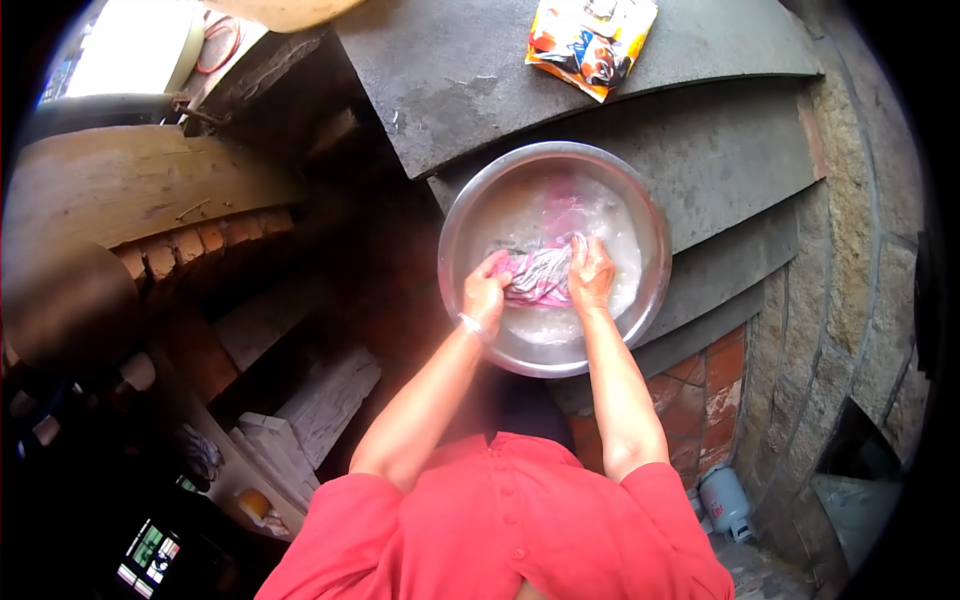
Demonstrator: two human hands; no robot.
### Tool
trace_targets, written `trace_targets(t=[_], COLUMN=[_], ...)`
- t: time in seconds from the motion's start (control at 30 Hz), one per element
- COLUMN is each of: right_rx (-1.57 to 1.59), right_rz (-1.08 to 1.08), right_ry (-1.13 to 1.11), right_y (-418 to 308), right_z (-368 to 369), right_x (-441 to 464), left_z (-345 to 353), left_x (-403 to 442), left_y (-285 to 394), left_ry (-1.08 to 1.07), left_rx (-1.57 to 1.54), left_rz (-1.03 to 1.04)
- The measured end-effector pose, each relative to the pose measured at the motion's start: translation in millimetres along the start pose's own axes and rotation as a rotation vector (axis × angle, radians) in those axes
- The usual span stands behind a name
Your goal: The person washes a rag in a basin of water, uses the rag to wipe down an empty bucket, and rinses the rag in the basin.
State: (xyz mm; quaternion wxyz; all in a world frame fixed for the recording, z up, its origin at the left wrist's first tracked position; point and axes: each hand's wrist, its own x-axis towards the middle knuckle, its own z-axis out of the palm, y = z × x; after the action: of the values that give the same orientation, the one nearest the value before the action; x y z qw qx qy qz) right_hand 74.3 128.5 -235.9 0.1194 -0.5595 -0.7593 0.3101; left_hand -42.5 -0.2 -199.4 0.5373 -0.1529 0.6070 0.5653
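Observation:
A round metal basin [655,300] rests on the grey stone steps, with cloudy, sudsy water inside. Stretched between my two hands is a wet pink and grey patterned cloth [540,277], bunched up just above or at the water. My left hand [485,297] is closed on its left end, a pale bracelet at the wrist. The right end is gripped by my right hand [591,272], fingers curled round it. Part of the cloth behind, toward the far side of the basin, trails pink in the water.
A bright orange and white plastic packet [592,42] lies on the upper stone slab [450,85]. To the right runs a stone wall [850,200]. A grey gas cylinder [724,500] stands low on the right. Wooden planks [325,405] and dark space lie left.

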Motion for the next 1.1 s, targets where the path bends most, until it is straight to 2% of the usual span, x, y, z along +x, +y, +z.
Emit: trace_targets(t=[0.07,0.13,0.17,0.2,0.27,0.33,0.4,0.43,0.57,0.63,0.67,0.73,0.77,0.87,0.9,0.97,1.0,1.03,1.1], right_rx=[0.224,0.481,0.528,0.566,0.583,0.470,0.248,0.186,-0.212,0.085,0.234,0.572,0.604,0.743,0.732,0.467,0.357,0.274,0.098], right_rz=[0.088,0.177,0.016,-0.098,-0.273,-0.391,-0.347,-0.300,-0.183,-0.062,-0.011,0.330,0.106,-0.148,-0.220,-0.398,-0.400,-0.318,-0.244], right_ry=[-0.021,-0.058,-0.091,-0.137,-0.203,-0.184,-0.013,-0.089,-0.147,-0.088,-0.048,-0.261,-0.239,-0.261,-0.261,-0.167,-0.119,-0.154,-0.192], right_y=[-13.1,-37.3,-65.2,-86.2,-111.9,-115.8,-91.2,-69.5,-19.6,-16.4,-20.9,-54.7,-69.4,-117.4,-126.4,-114.1,-94.9,-74.7,-38.6], right_z=[-3.1,-6.5,-16.0,-23.2,-31.2,-31.3,-5.7,4.8,12.5,13.8,10.7,-1.6,-6.8,-37.7,-44.3,-36.0,-20.3,-4.7,10.3], right_x=[-3.9,-17.7,-30.7,-48.1,-68.7,-68.1,-33.1,-17.1,26.7,25.9,31.7,14.4,-5.1,-55.6,-62.0,-53.4,-39.5,-21.5,6.2], left_z=[11.2,20.2,23.4,8.9,-19.9,-8.4,14.1,26.5,12.7,1.1,4.2,9.5,8.3,6.9,12.9,13.4,14.0,26.6,32.1], left_x=[-20.6,-19.1,-18.2,15.1,55.9,37.6,12.8,-10.9,-6.2,-2.9,-3.4,-6.9,-2.3,32.7,24.3,23.3,22.9,6.8,-12.4], left_y=[31.1,25.4,28.0,-9.8,-34.0,-19.6,-7.0,18.1,10.1,15.1,20.0,29.1,31.4,4.7,14.4,6.9,3.3,13.0,29.1], left_ry=[0.068,0.019,-0.005,-0.131,-0.435,-0.392,-0.052,0.053,-0.074,-0.172,-0.126,-0.026,-0.144,-0.206,-0.168,-0.221,-0.251,-0.021,-0.039], left_rx=[0.124,-0.052,-0.093,-0.328,-0.487,-0.511,-0.423,-0.206,-0.135,-0.210,-0.184,-0.139,-0.114,-0.362,-0.327,-0.506,-0.596,-0.485,-0.271], left_rz=[-0.211,-0.242,-0.264,-0.154,-0.172,-0.140,-0.178,-0.162,-0.037,-0.013,-0.068,-0.177,-0.208,-0.094,-0.092,-0.110,-0.114,-0.163,-0.145])
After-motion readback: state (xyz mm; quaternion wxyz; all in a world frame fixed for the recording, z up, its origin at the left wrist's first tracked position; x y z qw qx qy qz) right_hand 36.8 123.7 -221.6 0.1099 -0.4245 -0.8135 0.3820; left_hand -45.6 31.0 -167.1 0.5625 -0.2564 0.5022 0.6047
